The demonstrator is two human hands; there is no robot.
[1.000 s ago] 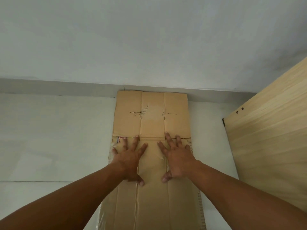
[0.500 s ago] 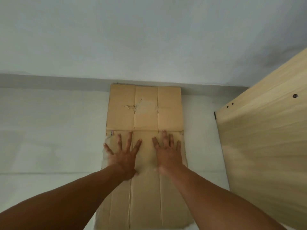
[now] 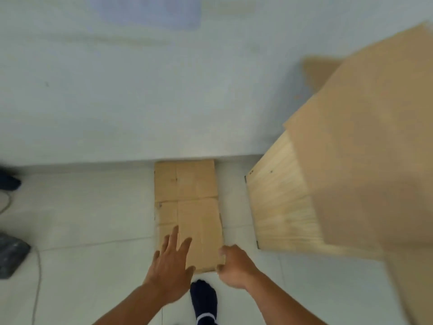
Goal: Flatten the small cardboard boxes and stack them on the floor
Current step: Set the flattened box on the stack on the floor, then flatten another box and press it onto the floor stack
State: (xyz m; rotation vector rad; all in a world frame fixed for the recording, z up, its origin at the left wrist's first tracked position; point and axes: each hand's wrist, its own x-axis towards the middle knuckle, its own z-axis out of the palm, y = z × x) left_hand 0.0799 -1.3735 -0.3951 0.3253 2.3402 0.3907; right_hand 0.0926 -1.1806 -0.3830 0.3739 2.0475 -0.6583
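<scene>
Single head-worn view, looking steeply down and forward from standing height at the floor (image 3: 93, 219) by the wall (image 3: 140, 90); wide-angle, blurred at right.

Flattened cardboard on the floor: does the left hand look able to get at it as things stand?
Probably yes. The left hand, fingers spread, is over the near end of the flattened cardboard, with nothing between them. The right hand is curled at the near right corner, clear of the left hand's path.

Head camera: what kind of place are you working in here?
Probably an indoor room, perhaps a storage or moving area: pale tiled floor against a plain white wall, flattened cardboard laid by the wall, a light wooden panel and a blurred brown box on the right.
</scene>
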